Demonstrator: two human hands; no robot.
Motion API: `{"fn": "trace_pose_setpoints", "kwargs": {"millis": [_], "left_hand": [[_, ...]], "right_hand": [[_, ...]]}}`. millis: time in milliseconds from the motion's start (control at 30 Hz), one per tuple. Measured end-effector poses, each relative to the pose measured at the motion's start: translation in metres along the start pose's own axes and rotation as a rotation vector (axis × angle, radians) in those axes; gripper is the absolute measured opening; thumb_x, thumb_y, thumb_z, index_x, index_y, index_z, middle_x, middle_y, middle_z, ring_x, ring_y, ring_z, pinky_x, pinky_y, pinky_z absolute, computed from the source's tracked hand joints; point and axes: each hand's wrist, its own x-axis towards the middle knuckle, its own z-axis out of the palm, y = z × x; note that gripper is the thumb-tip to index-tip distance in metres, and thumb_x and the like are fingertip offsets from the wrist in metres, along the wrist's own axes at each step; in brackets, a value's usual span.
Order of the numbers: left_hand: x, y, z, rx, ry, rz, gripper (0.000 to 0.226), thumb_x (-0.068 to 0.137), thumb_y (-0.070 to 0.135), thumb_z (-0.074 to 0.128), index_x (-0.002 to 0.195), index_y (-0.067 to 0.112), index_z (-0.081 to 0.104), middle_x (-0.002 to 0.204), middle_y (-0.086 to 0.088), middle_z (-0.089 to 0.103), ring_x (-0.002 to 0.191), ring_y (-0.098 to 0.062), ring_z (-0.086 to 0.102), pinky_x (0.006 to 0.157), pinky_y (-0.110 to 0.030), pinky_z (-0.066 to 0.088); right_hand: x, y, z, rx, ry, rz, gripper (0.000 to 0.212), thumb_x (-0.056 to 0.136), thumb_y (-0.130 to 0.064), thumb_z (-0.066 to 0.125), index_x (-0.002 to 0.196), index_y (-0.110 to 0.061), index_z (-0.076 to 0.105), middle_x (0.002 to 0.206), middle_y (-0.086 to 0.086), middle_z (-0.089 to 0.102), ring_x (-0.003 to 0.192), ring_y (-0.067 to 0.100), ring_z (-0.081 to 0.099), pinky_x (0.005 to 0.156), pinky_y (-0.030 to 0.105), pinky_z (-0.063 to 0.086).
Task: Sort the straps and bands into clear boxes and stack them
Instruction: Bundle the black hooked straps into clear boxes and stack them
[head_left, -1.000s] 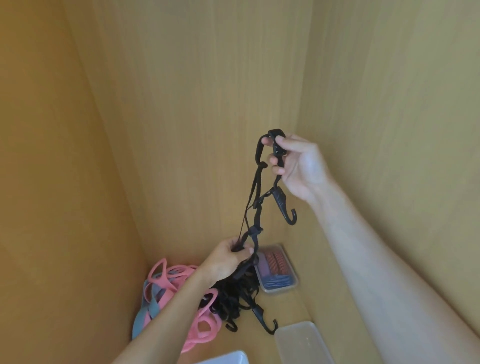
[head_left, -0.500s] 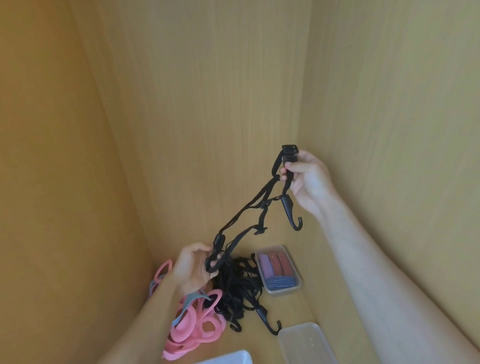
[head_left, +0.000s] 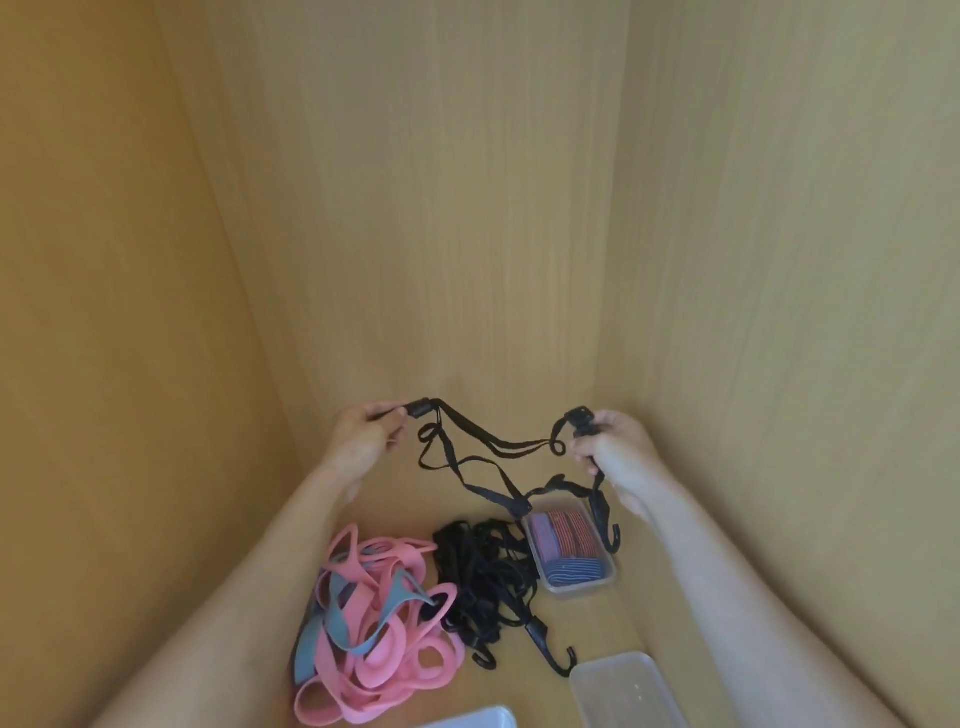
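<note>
Black strap (head_left: 506, 450) spans sideways between the pinching left grip (head_left: 363, 439) and right grip (head_left: 618, 449); an empty clear box (head_left: 623, 691) lies below the right.

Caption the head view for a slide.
Left hand and right hand hold a black hooked strap over black straps and pink bands.

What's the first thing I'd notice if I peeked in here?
The left hand and the right hand hold a tangled black strap stretched between them, mid-picture. Below them, a bright pink and grey pile of bands lies on the left, beside a heap of black straps and a clear box holding red and blue bands.
</note>
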Motion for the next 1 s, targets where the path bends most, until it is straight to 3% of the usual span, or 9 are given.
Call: {"fn": "trace_pose_setpoints", "kwargs": {"millis": [100, 200, 300, 433, 567, 700, 833, 933, 1000], "left_hand": [[0.009, 0.018, -0.006, -0.133, 0.065, 0.033, 0.015, 0.096, 0.006, 0.064, 0.109, 0.007, 0.071, 0.081, -0.004, 0.068, 0.070, -0.012, 0.060, 0.074, -0.027, 0.051], [0.019, 0.040, -0.010, -0.373, 0.100, 0.013, 0.012, 0.097, 0.003, 0.061, 0.107, 0.004, 0.067, 0.072, -0.002, 0.062, 0.063, -0.010, 0.056, 0.067, -0.024, 0.050], [0.024, 0.063, -0.015, -0.614, 0.079, -0.009, 0.007, 0.098, 0.004, 0.056, 0.097, 0.008, 0.062, 0.069, 0.000, 0.057, 0.060, -0.009, 0.052, 0.058, -0.019, 0.049], [0.022, 0.084, -0.016, -0.739, 0.100, 0.006, 0.011, 0.098, 0.008, 0.059, 0.088, 0.010, 0.062, 0.062, 0.003, 0.055, 0.051, -0.005, 0.050, 0.054, -0.017, 0.046], [0.026, 0.101, -0.022, -0.650, 0.134, 0.052, 0.017, 0.102, 0.023, 0.057, 0.088, 0.014, 0.062, 0.062, 0.004, 0.065, 0.058, -0.007, 0.057, 0.060, -0.021, 0.050], [0.036, 0.117, -0.030, -0.744, 0.134, 0.060, 0.012, 0.109, 0.023, 0.040, 0.102, 0.016, 0.048, 0.079, -0.002, 0.076, 0.082, -0.018, 0.074, 0.079, -0.034, 0.059], [0.042, 0.126, -0.032, -0.782, 0.141, 0.051, 0.012, 0.108, 0.021, 0.042, 0.099, 0.016, 0.049, 0.067, -0.002, 0.064, 0.060, -0.017, 0.067, 0.069, -0.037, 0.061], [0.047, 0.128, -0.035, -0.727, 0.164, 0.063, 0.009, 0.106, 0.018, 0.043, 0.099, 0.018, 0.049, 0.063, 0.000, 0.060, 0.055, -0.015, 0.061, 0.059, -0.030, 0.057], [0.050, 0.131, -0.041, -0.682, 0.179, 0.071, 0.012, 0.107, 0.018, 0.042, 0.099, 0.019, 0.051, 0.066, 0.000, 0.058, 0.056, -0.014, 0.058, 0.054, -0.027, 0.053]], "right_hand": [[-0.002, 0.018, 0.004, -0.243, -0.043, 0.044, 0.035, 0.082, -0.021, 0.082, 0.110, -0.018, 0.061, 0.107, -0.001, 0.066, 0.092, 0.013, 0.061, 0.084, 0.035, 0.048], [-0.010, 0.032, 0.009, -0.478, -0.161, 0.070, 0.056, 0.071, -0.040, 0.090, 0.113, -0.026, 0.054, 0.104, -0.012, 0.061, 0.091, 0.004, 0.057, 0.071, 0.025, 0.042], [-0.014, 0.054, 0.015, -0.606, -0.177, 0.039, 0.054, 0.066, -0.028, 0.092, 0.107, -0.025, 0.058, 0.102, -0.009, 0.063, 0.088, 0.004, 0.059, 0.064, 0.021, 0.041], [-0.017, 0.077, 0.018, -0.707, -0.035, -0.036, 0.017, 0.078, -0.007, 0.075, 0.090, -0.012, 0.065, 0.089, 0.002, 0.068, 0.089, 0.028, 0.066, 0.075, 0.038, 0.055], [-0.025, 0.086, 0.019, -0.495, -0.077, -0.012, 0.014, 0.084, -0.019, 0.079, 0.088, -0.026, 0.067, 0.088, -0.007, 0.072, 0.087, 0.016, 0.069, 0.080, 0.035, 0.054], [-0.035, 0.091, 0.018, -0.162, -0.133, -0.016, 0.017, 0.093, -0.025, 0.071, 0.102, -0.011, 0.067, 0.078, 0.002, 0.072, 0.072, 0.011, 0.069, 0.083, 0.035, 0.056], [-0.046, 0.092, 0.020, -0.018, -0.153, 0.031, 0.023, 0.098, -0.019, 0.065, 0.115, -0.005, 0.062, 0.073, 0.005, 0.057, 0.052, 0.010, 0.050, 0.059, 0.029, 0.050], [-0.051, 0.092, 0.014, 0.017, -0.233, 0.089, 0.029, 0.098, -0.024, 0.065, 0.099, 0.004, 0.058, 0.058, -0.004, 0.044, 0.045, 0.007, 0.037, 0.046, 0.023, 0.032], [-0.053, 0.092, 0.008, 0.054, -0.305, 0.103, 0.027, 0.097, -0.028, 0.066, 0.088, -0.007, 0.051, 0.057, -0.005, 0.034, 0.048, 0.010, 0.027, 0.047, 0.025, 0.022]]}}
